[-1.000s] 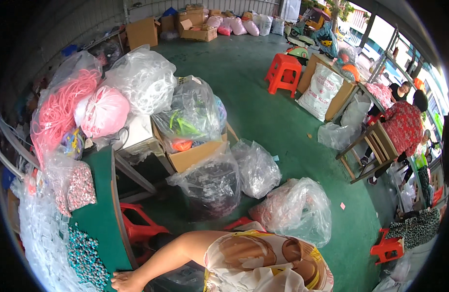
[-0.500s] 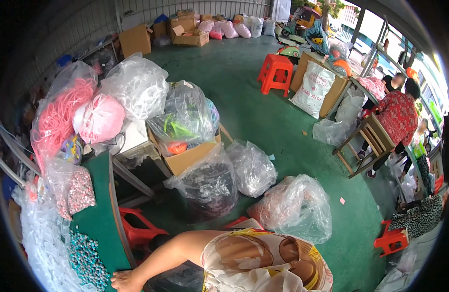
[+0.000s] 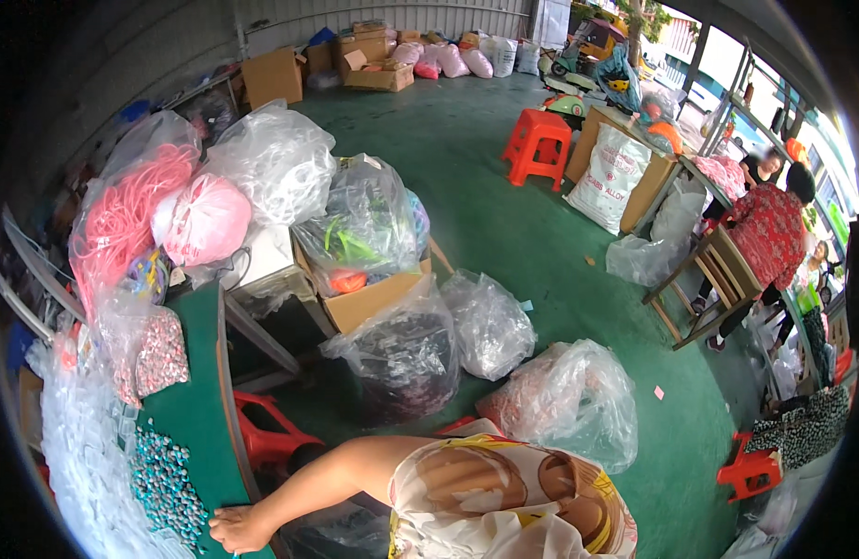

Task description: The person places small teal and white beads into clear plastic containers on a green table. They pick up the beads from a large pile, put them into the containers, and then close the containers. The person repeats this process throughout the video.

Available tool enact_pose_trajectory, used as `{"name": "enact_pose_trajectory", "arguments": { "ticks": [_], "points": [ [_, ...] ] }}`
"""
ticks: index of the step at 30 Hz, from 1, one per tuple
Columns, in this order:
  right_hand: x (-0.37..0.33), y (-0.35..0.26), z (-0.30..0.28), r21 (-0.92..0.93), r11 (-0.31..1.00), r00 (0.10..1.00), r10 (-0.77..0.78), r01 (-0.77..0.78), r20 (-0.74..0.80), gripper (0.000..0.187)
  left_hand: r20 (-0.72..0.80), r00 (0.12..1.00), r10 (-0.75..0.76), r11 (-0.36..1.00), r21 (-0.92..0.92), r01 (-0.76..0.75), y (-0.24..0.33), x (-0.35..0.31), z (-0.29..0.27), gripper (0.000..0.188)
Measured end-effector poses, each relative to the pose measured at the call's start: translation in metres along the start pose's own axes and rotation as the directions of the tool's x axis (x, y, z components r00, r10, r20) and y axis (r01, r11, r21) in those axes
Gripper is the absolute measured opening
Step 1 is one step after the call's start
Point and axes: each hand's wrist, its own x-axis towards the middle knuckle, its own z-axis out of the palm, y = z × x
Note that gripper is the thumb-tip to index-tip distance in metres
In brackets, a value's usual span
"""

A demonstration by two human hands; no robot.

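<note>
My right hand (image 3: 241, 529) rests at the edge of the green table (image 3: 195, 349) at the lower left, its bare forearm reaching out from the patterned, sheer garment (image 3: 504, 498). The fingers are curled in; whatever they may hold is hidden. Right beside the fingertips lies a loose heap of small teal and silver-grey pieces (image 3: 167, 480), too small to name. Farther left spreads a mass of clear plastic pieces (image 3: 80, 447). Beyond the heap, a clear bag of small pink and white pieces (image 3: 159, 354) sits on the tabletop. My left hand does not show.
Clear bags with pink strips (image 3: 136, 210) and white strips (image 3: 271, 163) are piled past the table. An open carton (image 3: 378, 300), stuffed bags (image 3: 560, 401) and a red stool (image 3: 266, 433) stand on the floor. At the right, a person in red (image 3: 769, 233) sits on a wooden chair (image 3: 713, 279).
My right hand has shifted slightly upward in the picture, its fingers now more curled. The surroundings sit a little farther right in the view.
</note>
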Motion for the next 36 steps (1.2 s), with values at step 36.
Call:
{"name": "enact_pose_trajectory", "arguments": {
  "ticks": [36],
  "points": [
    [0.020,-0.050,-0.119,0.540,0.820,0.966,0.062,-0.192,0.249,0.011,0.014,0.981,-0.192,0.978,-0.084,0.192,-0.014,-0.004,-0.008,0.043]
  ]
}}
